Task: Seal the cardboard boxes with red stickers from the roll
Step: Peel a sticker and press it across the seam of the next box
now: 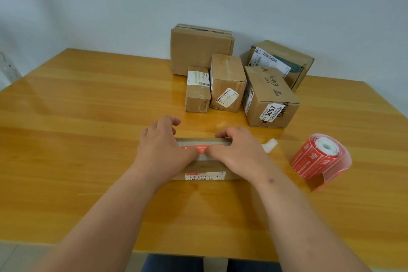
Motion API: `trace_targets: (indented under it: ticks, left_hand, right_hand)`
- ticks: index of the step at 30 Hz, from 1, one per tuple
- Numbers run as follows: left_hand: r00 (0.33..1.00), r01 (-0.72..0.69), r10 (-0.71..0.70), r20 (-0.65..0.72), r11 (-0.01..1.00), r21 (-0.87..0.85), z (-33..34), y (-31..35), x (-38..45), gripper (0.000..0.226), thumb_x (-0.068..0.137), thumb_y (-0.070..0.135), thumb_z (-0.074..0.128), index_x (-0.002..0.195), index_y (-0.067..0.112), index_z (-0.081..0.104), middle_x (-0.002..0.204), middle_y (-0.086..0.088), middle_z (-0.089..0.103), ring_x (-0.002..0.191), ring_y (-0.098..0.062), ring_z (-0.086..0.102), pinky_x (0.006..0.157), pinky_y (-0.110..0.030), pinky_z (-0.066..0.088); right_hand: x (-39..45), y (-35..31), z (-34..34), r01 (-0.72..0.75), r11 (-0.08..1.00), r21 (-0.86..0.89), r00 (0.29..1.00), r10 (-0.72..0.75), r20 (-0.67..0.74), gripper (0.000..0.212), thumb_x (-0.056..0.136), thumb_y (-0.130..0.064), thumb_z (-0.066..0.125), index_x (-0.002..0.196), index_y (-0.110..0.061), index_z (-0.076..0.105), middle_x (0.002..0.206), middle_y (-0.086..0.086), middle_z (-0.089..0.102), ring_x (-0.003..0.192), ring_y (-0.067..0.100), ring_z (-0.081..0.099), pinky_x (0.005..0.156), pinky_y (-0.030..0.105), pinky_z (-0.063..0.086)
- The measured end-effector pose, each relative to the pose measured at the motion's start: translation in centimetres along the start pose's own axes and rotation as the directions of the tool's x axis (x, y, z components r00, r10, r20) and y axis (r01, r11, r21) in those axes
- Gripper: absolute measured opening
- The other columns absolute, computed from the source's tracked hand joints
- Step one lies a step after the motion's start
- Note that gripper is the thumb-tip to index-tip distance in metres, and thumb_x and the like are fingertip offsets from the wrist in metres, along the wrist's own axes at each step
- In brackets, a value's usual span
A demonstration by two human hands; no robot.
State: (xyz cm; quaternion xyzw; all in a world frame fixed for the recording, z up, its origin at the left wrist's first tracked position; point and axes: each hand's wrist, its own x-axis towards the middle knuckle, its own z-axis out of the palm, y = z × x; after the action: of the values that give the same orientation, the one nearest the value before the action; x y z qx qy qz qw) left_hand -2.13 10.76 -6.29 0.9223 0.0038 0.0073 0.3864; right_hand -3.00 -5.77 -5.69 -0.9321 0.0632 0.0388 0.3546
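**One box being sealed, five more waiting**

We have the flat cardboard box (204, 168) in front of us near the table's (88, 117) front edge, a red sticker (202, 147) lying across its top. Our left hand (163, 150) and right hand (238, 152) both rest on the box, thumbs meeting over the sticker and pressing it down; the other fingers curl loosely over the far edge. We judge this seal nearly done, needing only a smoothing.

Just right of the box lies a scrap of white backing paper (269, 145). Further right stands the sticker roll (321, 157), still thick.

Well behind, five boxes (228, 83) cluster by the wall. We see no red sticker on their visible faces, so most of the job appears to remain.
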Motion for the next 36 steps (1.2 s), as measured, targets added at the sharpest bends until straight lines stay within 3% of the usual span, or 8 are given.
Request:
trace_targets:
  ticks: [7, 15, 18, 21, 26, 30, 33, 36]
  left_hand:
    - [0.997, 0.045, -0.027, 0.066, 0.958, -0.282, -0.5, -0.9, 0.3, 0.052, 0.079, -0.001, 0.058, 0.117, 0.033, 0.047, 0.110, 0.009, 0.049, 0.108, -0.016, 0.048, 0.086, -0.035, 0.049]
    - [0.997, 0.025, 0.001, 0.076, 0.939, -0.344, -0.7, -1.6, 0.4, 0.041, 0.087, 0.009, 0.062, 0.114, 0.036, 0.049, 0.110, 0.012, 0.053, 0.102, -0.006, 0.050, 0.074, -0.023, 0.045]
    - [0.995, 0.005, 0.024, 0.096, 0.957, -0.289, -0.6, -1.5, 0.3, 0.050, 0.081, 0.004, 0.063, 0.115, 0.038, 0.049, 0.111, 0.014, 0.052, 0.104, -0.015, 0.052, 0.077, -0.032, 0.051]
    - [0.995, 0.045, -0.011, 0.094, 0.931, -0.362, -0.7, -1.6, 0.4, 0.047, 0.084, 0.002, 0.057, 0.115, 0.036, 0.050, 0.112, 0.011, 0.054, 0.101, -0.011, 0.054, 0.079, -0.034, 0.051]
    - [0.997, -0.019, 0.039, 0.066, 0.959, -0.284, -0.5, -1.6, 0.3, 0.048, 0.083, 0.004, 0.060, 0.117, 0.037, 0.050, 0.112, 0.013, 0.054, 0.105, -0.014, 0.053, 0.080, -0.032, 0.051]
    - [0.977, -0.036, 0.085, 0.194, 0.969, -0.243, -1.8, -2.1, 0.2, 0.057, 0.080, 0.035, 0.074, 0.129, 0.039, 0.046, 0.119, 0.016, 0.051, 0.110, -0.008, 0.051, 0.087, -0.028, 0.048]
    - [0.919, -0.192, 0.135, 0.370, 0.974, 0.120, -2.8, -2.5, 0.2, 0.088, 0.065, 0.044, 0.082, 0.141, 0.038, 0.038, 0.126, 0.019, 0.043, 0.119, -0.008, 0.038, 0.104, -0.031, 0.038]
    - [0.911, -0.208, 0.115, 0.396, 0.958, 0.199, -3.7, -2.3, 0.7, 0.086, 0.070, 0.033, 0.078, 0.144, 0.037, 0.035, 0.133, 0.017, 0.039, 0.123, -0.009, 0.035, 0.104, -0.029, 0.035]
  right_hand:
    - [0.1, 0.8, -0.6, 0.006, 0.996, 0.089, 1.000, -0.006, 0.006, 0.032, 0.081, -0.028, 0.059, 0.113, -0.031, 0.059, 0.118, -0.006, 0.050, 0.104, 0.009, 0.046, 0.077, 0.024, 0.040]
    - [-0.2, 1.2, -0.9, -0.014, 0.982, 0.188, 1.000, 0.012, 0.012, 0.030, 0.082, -0.025, 0.059, 0.112, -0.029, 0.062, 0.110, -0.009, 0.057, 0.102, 0.012, 0.054, 0.076, 0.026, 0.045]
    - [-0.3, 1.1, -0.8, 0.007, 0.993, 0.119, 0.999, -0.012, 0.041, 0.032, 0.083, -0.025, 0.060, 0.115, -0.029, 0.060, 0.111, -0.008, 0.056, 0.098, 0.010, 0.054, 0.071, 0.024, 0.044]
    - [-0.3, 1.2, -0.9, -0.039, 0.967, 0.253, 0.999, 0.037, 0.013, 0.024, 0.085, -0.022, 0.056, 0.104, -0.032, 0.064, 0.102, -0.009, 0.062, 0.092, 0.009, 0.058, 0.076, 0.029, 0.050]
    - [0.0, 1.0, -0.4, 0.006, 0.993, 0.119, 0.999, -0.001, -0.038, 0.021, 0.091, -0.021, 0.050, 0.104, -0.031, 0.063, 0.105, -0.010, 0.059, 0.089, 0.003, 0.051, 0.065, 0.018, 0.038]
    - [-0.7, 1.1, -1.4, -0.001, 0.972, 0.237, 0.997, -0.017, 0.075, 0.025, 0.091, -0.029, 0.051, 0.114, -0.032, 0.062, 0.113, -0.011, 0.056, 0.104, 0.008, 0.051, 0.088, 0.028, 0.044]
    - [-1.1, 1.1, -2.5, 0.088, 0.996, -0.006, 0.937, -0.080, 0.341, 0.067, 0.079, -0.039, 0.070, 0.139, -0.035, 0.039, 0.129, -0.012, 0.039, 0.114, 0.006, 0.043, 0.092, 0.024, 0.039]
    - [-0.7, 0.4, -2.7, 0.152, 0.977, -0.152, 0.921, -0.084, 0.381, 0.087, 0.072, -0.036, 0.078, 0.144, -0.035, 0.030, 0.134, -0.010, 0.037, 0.116, 0.007, 0.042, 0.091, 0.021, 0.037]
